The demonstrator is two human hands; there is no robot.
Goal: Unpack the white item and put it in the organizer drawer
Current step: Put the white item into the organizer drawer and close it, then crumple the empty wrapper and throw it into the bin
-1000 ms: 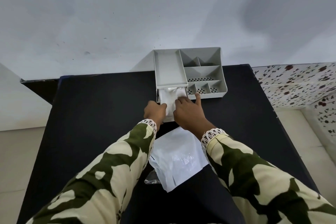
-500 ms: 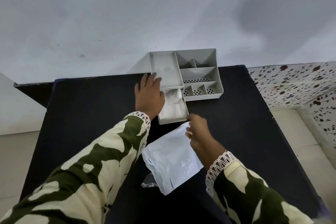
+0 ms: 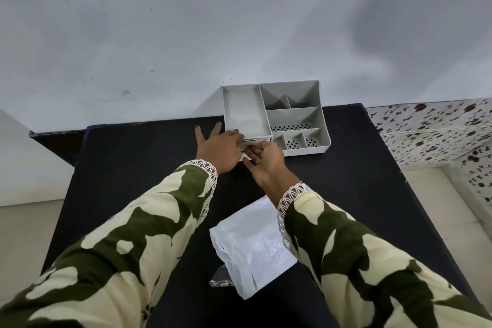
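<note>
From the head camera, a pale grey plastic organizer (image 3: 292, 117) with several open compartments stands at the far edge of a black bench (image 3: 133, 168), against a whitish wall (image 3: 239, 21). Its drawer (image 3: 255, 143) sits low at the front left, nearly pushed in, with only a thin strip of its front showing between the two hands. The white item cannot be seen; whether it lies inside the drawer I cannot tell from here.

The left hand (image 3: 218, 148) lies flat with fingers spread, its grip open, fingertips touching the organizer's front left corner just above the drawer. The right hand (image 3: 266, 160) is curled at the drawer front, fingers pressed together against it; whether it pinches anything is hidden.

Both arms wear green-and-cream patterned sleeves (image 3: 149, 221) with lace cuffs. Nearer the person, between the forearms, lies a flat white plastic bag (image 3: 250, 245), with a scrap of clear wrapping (image 3: 221, 278) at its left lower edge.
</note>
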